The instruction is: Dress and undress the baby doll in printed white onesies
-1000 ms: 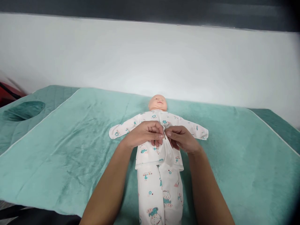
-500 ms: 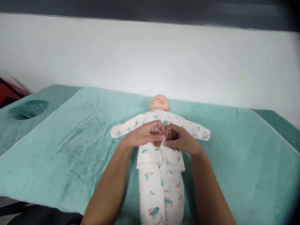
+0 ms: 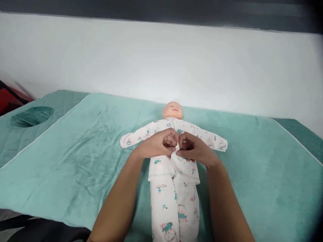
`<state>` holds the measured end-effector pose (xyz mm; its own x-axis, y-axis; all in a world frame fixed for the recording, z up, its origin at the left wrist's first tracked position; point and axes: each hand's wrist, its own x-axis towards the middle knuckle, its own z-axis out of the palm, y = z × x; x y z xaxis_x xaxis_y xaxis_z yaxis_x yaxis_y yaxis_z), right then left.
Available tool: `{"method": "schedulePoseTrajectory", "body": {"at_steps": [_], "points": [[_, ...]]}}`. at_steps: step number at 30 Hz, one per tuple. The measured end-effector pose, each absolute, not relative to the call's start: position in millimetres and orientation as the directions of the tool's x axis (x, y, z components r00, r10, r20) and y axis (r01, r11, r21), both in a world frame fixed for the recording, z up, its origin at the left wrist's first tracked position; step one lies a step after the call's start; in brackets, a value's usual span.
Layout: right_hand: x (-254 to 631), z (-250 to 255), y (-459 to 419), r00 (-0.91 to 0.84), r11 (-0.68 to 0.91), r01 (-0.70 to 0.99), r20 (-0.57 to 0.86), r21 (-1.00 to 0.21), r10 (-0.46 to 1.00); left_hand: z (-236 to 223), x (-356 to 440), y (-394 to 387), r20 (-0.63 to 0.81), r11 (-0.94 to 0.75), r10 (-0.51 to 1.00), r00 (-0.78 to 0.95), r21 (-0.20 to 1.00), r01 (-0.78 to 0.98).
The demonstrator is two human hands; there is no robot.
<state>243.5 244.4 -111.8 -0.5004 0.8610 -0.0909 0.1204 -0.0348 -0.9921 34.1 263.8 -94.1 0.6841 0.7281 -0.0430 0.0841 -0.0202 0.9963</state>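
A baby doll [image 3: 173, 110] lies on its back, head toward the wall and sleeves spread wide. It wears a white printed top [image 3: 160, 168] and matching trousers [image 3: 165, 205]. Over the middle of the top, my left hand [image 3: 161, 143] pinches the front edge between thumb and fingers. Close against it on the right, my right hand [image 3: 191, 146] grips the same front edge, with its fingers curled. A small bit of white cloth sticks up between the fingertips. Any fastener there is hidden by my fingers.
A green plush cover [image 3: 83, 151] spreads under the doll. At the far left the bed has an oval face hole [image 3: 31, 116]. A white wall [image 3: 161, 64] rises behind. Something red and black [image 3: 10, 97] stands at the left edge, and dark fabric [image 3: 45, 230] shows at lower left.
The front edge of the top, earlier standing up in a long fold, now lies flatter below my hands. My left thumb has drawn back slightly. The view has shifted a little.
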Motion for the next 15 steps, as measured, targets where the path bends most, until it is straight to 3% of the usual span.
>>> {"method": "schedulePoseTrajectory", "body": {"at_steps": [15], "points": [[242.9, -111.4, 243.9, -0.467, -0.046, 0.11, -0.093, -0.993, 0.879, -96.1, 42.7, 260.9, 0.009, -0.075, 0.814, 0.58, 0.993, 0.089]]}}
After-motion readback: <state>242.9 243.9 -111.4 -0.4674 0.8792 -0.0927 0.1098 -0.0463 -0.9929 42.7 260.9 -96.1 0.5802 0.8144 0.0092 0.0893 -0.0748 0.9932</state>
